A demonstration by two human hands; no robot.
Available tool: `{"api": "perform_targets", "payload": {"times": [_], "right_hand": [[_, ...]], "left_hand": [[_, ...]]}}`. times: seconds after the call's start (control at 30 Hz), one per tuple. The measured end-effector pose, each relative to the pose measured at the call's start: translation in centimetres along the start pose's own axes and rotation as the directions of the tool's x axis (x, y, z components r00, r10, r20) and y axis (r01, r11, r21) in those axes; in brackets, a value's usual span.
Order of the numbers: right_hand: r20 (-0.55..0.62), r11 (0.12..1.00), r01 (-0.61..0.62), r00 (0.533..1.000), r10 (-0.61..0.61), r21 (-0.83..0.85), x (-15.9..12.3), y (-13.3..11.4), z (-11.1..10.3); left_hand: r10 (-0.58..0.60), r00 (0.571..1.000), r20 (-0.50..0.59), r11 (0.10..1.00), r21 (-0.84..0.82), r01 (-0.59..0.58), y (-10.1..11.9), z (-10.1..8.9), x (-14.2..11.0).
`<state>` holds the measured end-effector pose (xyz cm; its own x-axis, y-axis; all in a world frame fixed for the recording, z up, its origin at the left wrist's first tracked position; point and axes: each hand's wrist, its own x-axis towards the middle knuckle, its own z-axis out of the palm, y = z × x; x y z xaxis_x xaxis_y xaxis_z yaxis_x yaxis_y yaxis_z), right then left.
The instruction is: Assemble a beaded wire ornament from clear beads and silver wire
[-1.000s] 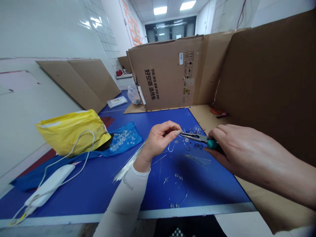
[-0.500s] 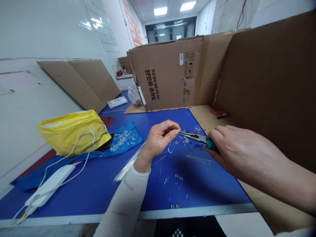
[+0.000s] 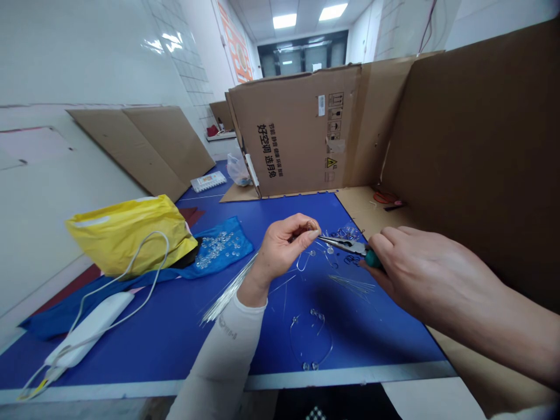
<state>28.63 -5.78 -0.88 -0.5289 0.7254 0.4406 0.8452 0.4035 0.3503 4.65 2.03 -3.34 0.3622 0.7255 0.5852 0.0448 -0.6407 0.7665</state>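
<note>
My left hand (image 3: 292,242) is raised over the table, thumb and forefinger pinched on a small wire loop (image 3: 311,226) that is mostly hidden by the fingers. My right hand (image 3: 406,256) is wrapped round the green handle of long-nose pliers (image 3: 350,244). The plier tips meet the left fingertips; whether they grip the wire I cannot tell. Below the hands lie bent wires with clear beads (image 3: 312,253) and dark rings (image 3: 351,260). Nearer the front edge rests a wire ring with clear beads (image 3: 331,343).
Straight wires lie in a bundle (image 3: 231,289) left of my forearm and in a smaller bunch (image 3: 353,284) at right. Loose clear beads (image 3: 217,248) sit on a blue bag beside a yellow bag (image 3: 131,233). A white power strip (image 3: 90,329) lies front left; cardboard (image 3: 297,134) stands behind.
My right hand and the pliers have shifted very slightly. The left hand keeps its pinch in nearly the same place.
</note>
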Motion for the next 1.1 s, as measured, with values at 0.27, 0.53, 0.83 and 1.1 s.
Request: {"api": "perform_targets", "payload": {"times": [0.27,0.53,0.83,1.1], "right_hand": [[-0.002,1.0,-0.017,1.0,0.017,0.015,-0.1,-0.1,-0.1],[0.211,0.91,-0.276,0.953,0.217,0.31,-1.9,2.9,2.3],[0.486,0.812,-0.577,0.735,0.472,0.084,-6.9,4.8,16.2],[0.386,0.8,-0.594,0.76,0.523,0.085,-7.9,5.2,18.0]], "left_hand": [[-0.035,0.999,-0.009,0.997,-0.062,0.035,0.2,0.0,0.1],[-0.195,0.979,-0.05,0.921,-0.353,0.166,-0.3,0.4,0.1],[-0.286,0.958,-0.017,0.884,-0.392,0.257,0.5,0.5,-0.1],[-0.348,0.937,0.042,0.876,-0.343,0.34,0.7,0.9,-0.3]]}}
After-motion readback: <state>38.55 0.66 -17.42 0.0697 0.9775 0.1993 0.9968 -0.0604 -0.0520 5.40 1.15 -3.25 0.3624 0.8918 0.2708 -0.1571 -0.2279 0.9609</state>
